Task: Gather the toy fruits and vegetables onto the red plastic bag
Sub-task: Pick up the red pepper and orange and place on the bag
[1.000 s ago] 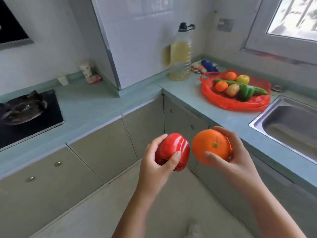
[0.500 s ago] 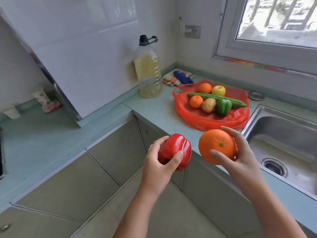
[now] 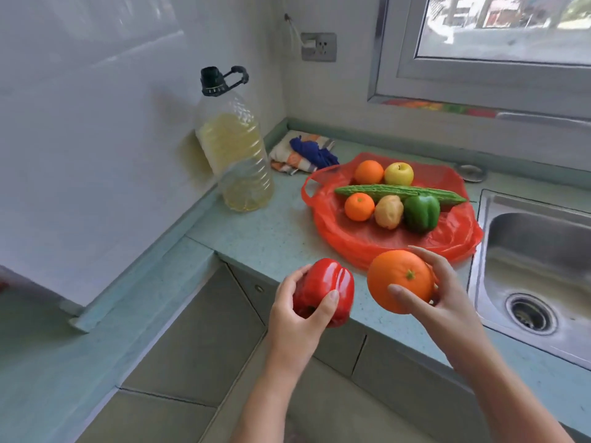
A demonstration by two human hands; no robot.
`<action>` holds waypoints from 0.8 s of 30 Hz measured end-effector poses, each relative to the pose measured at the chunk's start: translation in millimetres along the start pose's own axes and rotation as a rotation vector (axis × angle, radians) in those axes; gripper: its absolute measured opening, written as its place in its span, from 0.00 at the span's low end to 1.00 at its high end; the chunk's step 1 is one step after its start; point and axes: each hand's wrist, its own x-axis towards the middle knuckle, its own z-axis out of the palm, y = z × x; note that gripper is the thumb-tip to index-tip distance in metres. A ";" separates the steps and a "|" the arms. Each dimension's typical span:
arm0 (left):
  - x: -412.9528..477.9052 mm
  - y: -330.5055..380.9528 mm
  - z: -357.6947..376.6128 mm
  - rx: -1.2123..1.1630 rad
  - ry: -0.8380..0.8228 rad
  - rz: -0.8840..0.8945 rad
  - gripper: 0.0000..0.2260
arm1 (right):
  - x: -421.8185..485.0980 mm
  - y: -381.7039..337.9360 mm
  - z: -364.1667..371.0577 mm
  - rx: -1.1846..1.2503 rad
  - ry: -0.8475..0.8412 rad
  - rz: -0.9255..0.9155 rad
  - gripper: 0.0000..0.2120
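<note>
The red plastic bag (image 3: 351, 241) lies flat on the counter beside the sink. On it rest two small oranges (image 3: 359, 206), a yellow apple (image 3: 398, 174), a long green bitter gourd (image 3: 377, 190), a potato (image 3: 389, 212) and a green pepper (image 3: 421, 213). My left hand (image 3: 295, 318) grips a glossy red bell pepper (image 3: 326, 286) over the counter's front edge. My right hand (image 3: 444, 298) holds a large orange (image 3: 399, 281) just in front of the bag's near edge.
A big bottle of yellow oil (image 3: 235, 145) stands against the wall left of the bag. A crumpled cloth (image 3: 303, 153) lies in the corner behind it. The steel sink (image 3: 537, 273) is to the right. A window and a wall socket (image 3: 319, 46) are above.
The view has moved closer to the bag and turned right. Both hands, with the pepper and the orange in them, have come nearer to the bag's near edge.
</note>
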 end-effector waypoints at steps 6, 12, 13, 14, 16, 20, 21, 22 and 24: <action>87.6 -9.4 -28.1 0.030 -0.153 -0.017 0.27 | 50.5 -7.6 43.8 -0.037 0.104 0.035 0.29; 140.8 -24.6 -1.1 0.049 -0.331 -0.018 0.25 | 66.5 10.2 31.8 -0.086 0.269 0.125 0.27; 147.3 -26.2 5.1 0.056 -0.350 -0.023 0.24 | 71.0 12.2 28.9 -0.098 0.293 0.132 0.28; 154.7 -28.1 11.6 0.066 -0.365 -0.025 0.24 | 76.9 15.0 25.8 -0.106 0.312 0.136 0.29; 171.2 -31.2 24.2 0.098 -0.398 -0.012 0.25 | 92.2 23.7 20.0 -0.116 0.337 0.148 0.30; 202.5 -36.7 52.8 0.190 -0.454 0.071 0.23 | 127.9 50.7 5.1 -0.136 0.345 0.194 0.33; 209.0 -38.1 60.7 0.221 -0.469 0.087 0.24 | 136.5 58.3 1.4 -0.140 0.346 0.207 0.34; 214.7 -40.0 68.8 0.248 -0.489 0.096 0.24 | 143.9 66.3 -1.4 -0.139 0.350 0.221 0.34; 226.2 -45.7 84.9 0.309 -0.536 0.098 0.25 | 157.2 82.0 -4.7 -0.125 0.359 0.257 0.35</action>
